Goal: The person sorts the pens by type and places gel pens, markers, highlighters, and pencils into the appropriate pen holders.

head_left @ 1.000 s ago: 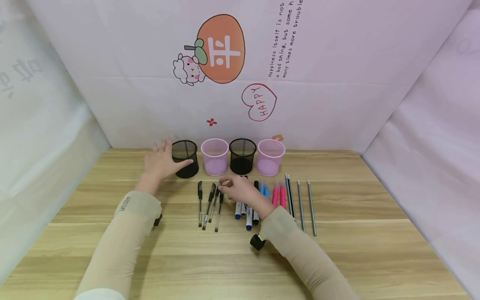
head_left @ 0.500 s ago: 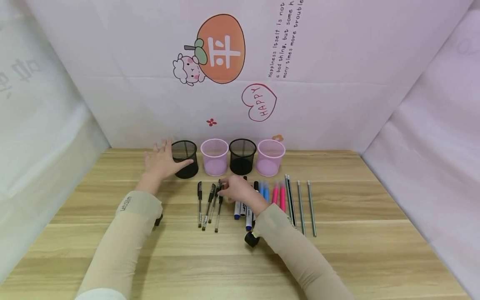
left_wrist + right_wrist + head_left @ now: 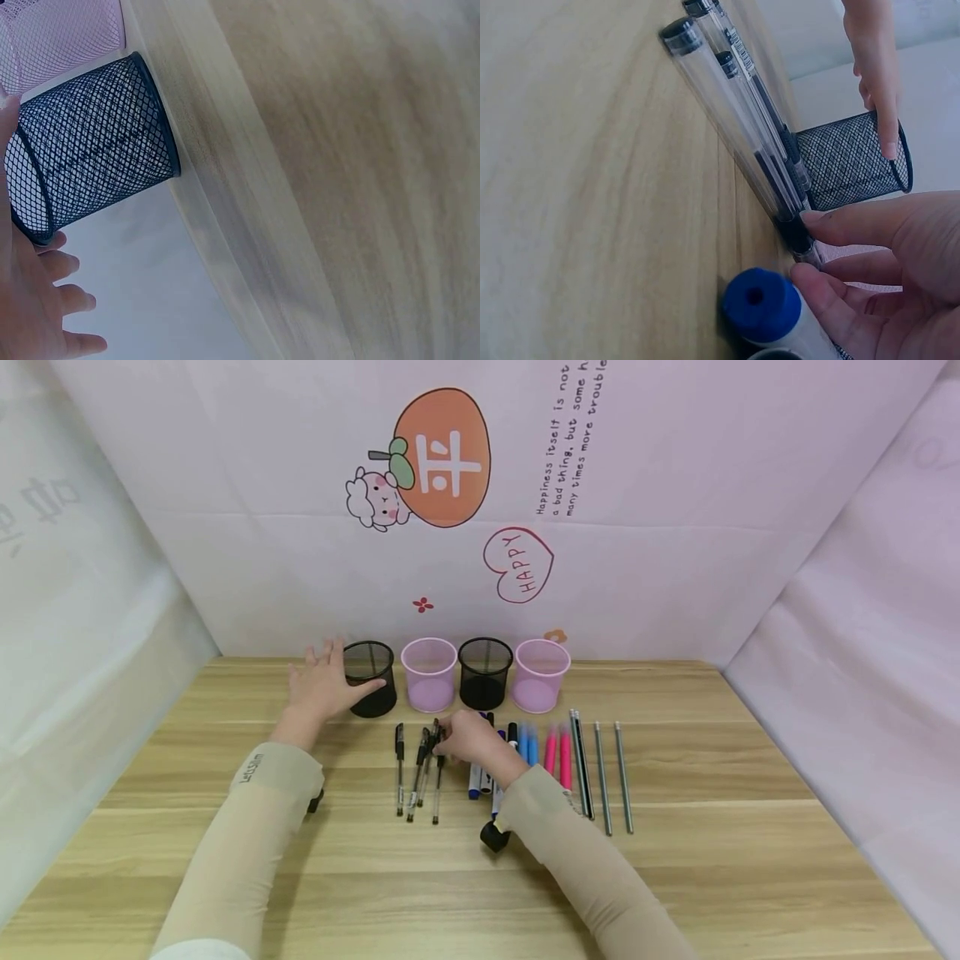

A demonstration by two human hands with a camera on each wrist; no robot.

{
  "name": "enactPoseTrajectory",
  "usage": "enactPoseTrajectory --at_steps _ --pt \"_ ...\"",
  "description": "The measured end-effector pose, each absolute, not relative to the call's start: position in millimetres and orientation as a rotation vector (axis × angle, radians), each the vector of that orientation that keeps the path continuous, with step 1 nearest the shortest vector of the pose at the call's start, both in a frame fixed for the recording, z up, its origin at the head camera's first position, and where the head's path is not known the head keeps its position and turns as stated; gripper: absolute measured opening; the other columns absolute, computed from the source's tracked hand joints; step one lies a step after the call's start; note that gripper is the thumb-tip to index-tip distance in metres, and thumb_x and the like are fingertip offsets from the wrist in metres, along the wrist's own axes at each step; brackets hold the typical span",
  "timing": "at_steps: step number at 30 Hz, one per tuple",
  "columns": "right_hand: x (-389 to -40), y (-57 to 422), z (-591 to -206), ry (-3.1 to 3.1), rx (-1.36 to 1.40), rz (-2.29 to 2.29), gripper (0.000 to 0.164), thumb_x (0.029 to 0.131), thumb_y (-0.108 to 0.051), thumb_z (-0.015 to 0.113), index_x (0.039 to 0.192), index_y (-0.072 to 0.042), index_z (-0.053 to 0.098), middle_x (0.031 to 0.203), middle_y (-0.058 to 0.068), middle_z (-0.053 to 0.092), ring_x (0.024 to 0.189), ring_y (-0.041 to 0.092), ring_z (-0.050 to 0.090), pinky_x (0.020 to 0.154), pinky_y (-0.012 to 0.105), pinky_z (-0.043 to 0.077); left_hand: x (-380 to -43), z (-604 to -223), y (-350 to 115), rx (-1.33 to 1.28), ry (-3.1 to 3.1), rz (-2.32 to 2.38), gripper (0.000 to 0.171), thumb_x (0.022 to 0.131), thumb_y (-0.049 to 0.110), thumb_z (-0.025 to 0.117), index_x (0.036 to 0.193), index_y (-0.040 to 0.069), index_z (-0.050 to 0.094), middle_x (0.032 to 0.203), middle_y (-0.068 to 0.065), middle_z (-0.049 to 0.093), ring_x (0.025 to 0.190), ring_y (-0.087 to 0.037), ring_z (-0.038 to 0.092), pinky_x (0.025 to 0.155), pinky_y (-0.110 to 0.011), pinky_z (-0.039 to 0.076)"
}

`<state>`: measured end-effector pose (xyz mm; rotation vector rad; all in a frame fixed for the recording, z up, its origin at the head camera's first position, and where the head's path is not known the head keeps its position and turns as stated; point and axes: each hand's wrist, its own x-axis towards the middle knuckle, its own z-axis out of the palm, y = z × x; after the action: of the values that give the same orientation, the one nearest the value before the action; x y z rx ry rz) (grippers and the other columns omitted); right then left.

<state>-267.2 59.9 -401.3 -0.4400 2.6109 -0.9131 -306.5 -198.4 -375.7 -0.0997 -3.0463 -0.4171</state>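
The fingers (image 3: 821,292) of the right hand (image 3: 472,739) are nearly closed, thumb against fingertips, pinching a clear-barrelled pen (image 3: 437,797) near its black cap. The pen's far end runs down to about six o'clock in the head view, with twelve at the back wall; whether that end touches the surface (image 3: 712,860), I cannot tell.

Just beside it, at eight o'clock from the right hand, lie three similar black-capped pens (image 3: 400,777), roughly parallel. White-barrelled markers (image 3: 475,781) with blue or black ends lie between five and six o'clock, partly hidden by the hand and wrist. At three o'clock come the blue highlighters (image 3: 533,747), then the pink highlighters (image 3: 566,760); beyond them, between three and four, lie slender pencils (image 3: 624,777).

At ten o'clock the left hand (image 3: 321,685) is spread wide around the mouth of a black mesh cup (image 3: 382,697), thumb across the near side, other fingers at the far side; it is not curled tightly about it. The cup stands upright, first in a row. A pink cup (image 3: 430,689) is at eleven o'clock, another black cup (image 3: 483,689) at twelve, another pink cup (image 3: 538,689) between one and two. Behind them rises a printed white cloth (image 3: 675,460).
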Motion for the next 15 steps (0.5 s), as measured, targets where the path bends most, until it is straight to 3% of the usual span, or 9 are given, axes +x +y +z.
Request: enactPoseTrajectory --at_steps 2,6,9,12,15 --pt "-268.0 59.5 -402.1 2.608 -0.43 -0.924 0.061 0.094 -0.01 0.077 0.147 0.001 0.051 0.076 0.013 0.071 0.052 0.014 0.061 0.048 0.023 0.046 -306.2 -375.3 -198.2 -0.103 -3.047 -0.41 0.115 0.091 0.076 0.054 0.163 -0.002 0.008 0.166 -0.029 0.011 0.149 -0.058 0.004 0.112 -0.078 0.006" --pt "-269.2 58.6 -403.3 2.599 -0.388 -0.961 0.06 0.092 -0.009 0.078 0.146 0.001 0.054 0.117 0.02 0.071 0.057 0.015 0.066 0.053 0.025 0.053 -305.8 -375.4 -198.0 -0.104 -3.054 -0.397 0.115 0.091 0.075 0.054 0.163 -0.002 0.009 0.166 -0.03 0.012 0.149 -0.057 0.004 0.112 -0.078 0.006" --pt "-270.6 57.9 -404.0 2.584 -0.354 -0.992 0.058 0.092 -0.007 0.078 0.145 0.0 0.055 0.118 0.021 0.071 0.06 0.016 0.068 0.058 0.027 0.057 -306.0 -375.5 -197.9 -0.103 -3.055 -0.39 0.115 0.091 0.076 0.053 0.162 -0.003 0.009 0.166 -0.03 0.012 0.149 -0.057 0.004 0.112 -0.078 0.007" --pt "-272.1 57.6 -404.4 2.567 -0.33 -1.024 0.057 0.091 -0.006 0.078 0.144 0.0 0.056 0.107 0.02 0.071 0.061 0.017 0.069 0.06 0.028 0.058 -306.8 -375.6 -198.1 -0.1 -3.056 -0.387 0.115 0.091 0.077 0.052 0.162 -0.003 0.009 0.166 -0.029 0.012 0.149 -0.057 0.004 0.112 -0.078 0.008" --pt "-273.3 57.8 -404.7 2.557 -0.314 -1.054 0.053 0.091 -0.005 0.078 0.141 0.0 0.06 0.118 0.019 0.07 0.062 0.018 0.071 0.06 0.028 0.059 -307.7 -375.3 -197.8 -0.098 -3.055 -0.389 0.116 0.09 0.078 0.051 0.162 -0.003 0.01 0.166 -0.029 0.012 0.149 -0.057 0.005 0.112 -0.078 0.008"
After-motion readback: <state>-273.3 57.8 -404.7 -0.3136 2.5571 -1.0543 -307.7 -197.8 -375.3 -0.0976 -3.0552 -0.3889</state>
